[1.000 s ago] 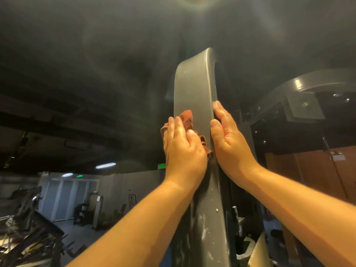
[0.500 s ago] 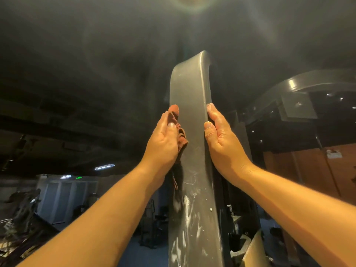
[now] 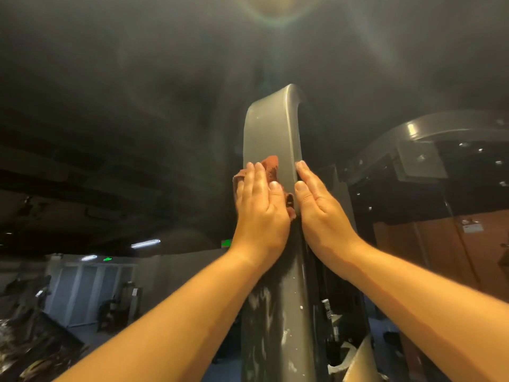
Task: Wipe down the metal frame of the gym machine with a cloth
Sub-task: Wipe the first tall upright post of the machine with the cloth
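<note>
Head view, sole view. Item: metal frame [image 3: 268,128], grey upright curving over at its top, centre of scene. Item: cloth [image 3: 271,166], rust-brown, lying on the upright's front face below the bend, one corner showing above the fingers. Left hand [image 3: 261,213]: fingers flat, pressing the cloth to the metal; not clenched. Right hand [image 3: 323,216]: palm and straight fingers resting against the upright's right edge, holding nothing. Change: half a second ago hand and cloth were at the left edge; they are now back on the front face, the right hand unmoved. Judgement: side-to-side strokes under way; white smears [image 3: 260,307] lower down remain unwiped.
</note>
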`<state>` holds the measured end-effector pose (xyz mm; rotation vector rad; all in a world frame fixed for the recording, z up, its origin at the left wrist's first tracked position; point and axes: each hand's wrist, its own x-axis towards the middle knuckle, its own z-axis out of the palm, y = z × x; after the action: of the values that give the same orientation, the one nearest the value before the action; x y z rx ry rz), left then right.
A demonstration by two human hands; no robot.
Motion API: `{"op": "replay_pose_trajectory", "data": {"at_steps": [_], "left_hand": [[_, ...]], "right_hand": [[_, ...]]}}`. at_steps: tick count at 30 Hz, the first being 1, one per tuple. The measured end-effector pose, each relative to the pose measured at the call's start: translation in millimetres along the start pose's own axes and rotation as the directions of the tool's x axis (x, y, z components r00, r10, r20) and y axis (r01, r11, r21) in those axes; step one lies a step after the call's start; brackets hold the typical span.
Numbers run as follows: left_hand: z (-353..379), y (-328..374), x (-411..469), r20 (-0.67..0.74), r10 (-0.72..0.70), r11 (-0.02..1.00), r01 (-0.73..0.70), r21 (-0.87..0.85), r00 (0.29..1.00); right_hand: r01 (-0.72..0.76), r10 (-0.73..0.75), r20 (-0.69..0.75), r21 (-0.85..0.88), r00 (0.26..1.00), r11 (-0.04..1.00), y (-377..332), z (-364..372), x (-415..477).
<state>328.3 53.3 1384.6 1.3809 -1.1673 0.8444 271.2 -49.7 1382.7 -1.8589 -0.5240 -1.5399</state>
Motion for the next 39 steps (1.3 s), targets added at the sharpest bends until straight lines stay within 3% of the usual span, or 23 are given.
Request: {"op": "replay_pose_trajectory", "data": {"at_steps": [3, 5, 9, 12, 15, 18, 21, 24, 26, 27, 29, 30, 32, 36, 39], "left_hand": [[6, 20, -27, 0.104, -0.001, 0.927, 0.04, -0.373, 0.995], [1, 31, -30, 0.137, -0.001, 0.864, 0.07, -0.499, 0.991], [-21, 25, -12, -0.031, 0.02, 0.913, -0.031, -0.406, 0.999], [-26, 6, 6, -0.218, 0.007, 0.966, -0.063, -0.25, 0.976], [-18, -6, 20, -0.269, 0.052, 0.989, -0.086, -0.118, 0.962], [-8, -3, 31, -0.24, 0.153, 0.983, -0.172, -0.06, 0.959], [-8, 9, 45, -0.178, 0.187, 0.969, -0.211, -0.131, 0.966], [0, 10, 50, -0.068, 0.21, 0.953, -0.219, -0.209, 0.975], [9, 6, 51, -0.069, 0.237, 0.952, -0.246, -0.181, 0.969], [12, 4, 51, -0.089, 0.244, 0.95, -0.257, -0.178, 0.966], [17, 1, 51, -0.117, 0.242, 0.942, -0.262, -0.21, 0.963], [17, 1, 50, -0.12, 0.234, 0.934, -0.257, -0.248, 0.965], [17, 0, 50, -0.124, 0.218, 0.917, -0.246, -0.313, 0.968], [14, -4, 52, -0.128, 0.182, 0.902, -0.217, -0.372, 0.975], [15, -7, 54, -0.14, 0.17, 0.894, -0.212, -0.394, 0.976]], "right_hand": [[-0.014, 0.01, 0.019, 0.244, 1.0, 0.97, -8, 6, -7], [0.01, -0.022, 0.051, 0.218, 0.998, 0.976, -10, 5, -8], [0.076, -0.074, 0.027, -0.076, 0.997, 0.994, -10, -5, -4], [0.103, -0.104, -0.013, -0.085, 0.994, 0.991, -16, -5, 3], [0.126, -0.133, -0.08, -0.087, 0.988, 0.988, -27, -9, 22], [0.109, -0.102, -0.185, 0.033, 0.977, 0.993, -29, -3, 29], [0.026, 0.03, -0.226, 0.239, 0.974, 0.971, -19, 8, 20], [-0.039, 0.133, -0.158, 0.492, 0.979, 0.87, -8, 5, 4], [-0.038, 0.097, -0.081, 0.541, 0.992, 0.84, -8, 3, -3], [-0.026, 0.073, -0.079, 0.48, 0.994, 0.877, -7, 1, -2], [0.064, -0.053, -0.171, 0.064, 0.984, 0.996, -5, -7, 16], [0.066, -0.103, -0.22, -0.167, 0.97, 0.984, -6, -12, 28], [0.046, -0.142, -0.244, -0.361, 0.959, 0.931, -13, -18, 48], [0.078, -0.133, -0.163, -0.303, 0.978, 0.95, -8, -9, 30], [0.047, -0.05, -0.04, -0.071, 0.998, 0.996, -1, 10, -3]]}}
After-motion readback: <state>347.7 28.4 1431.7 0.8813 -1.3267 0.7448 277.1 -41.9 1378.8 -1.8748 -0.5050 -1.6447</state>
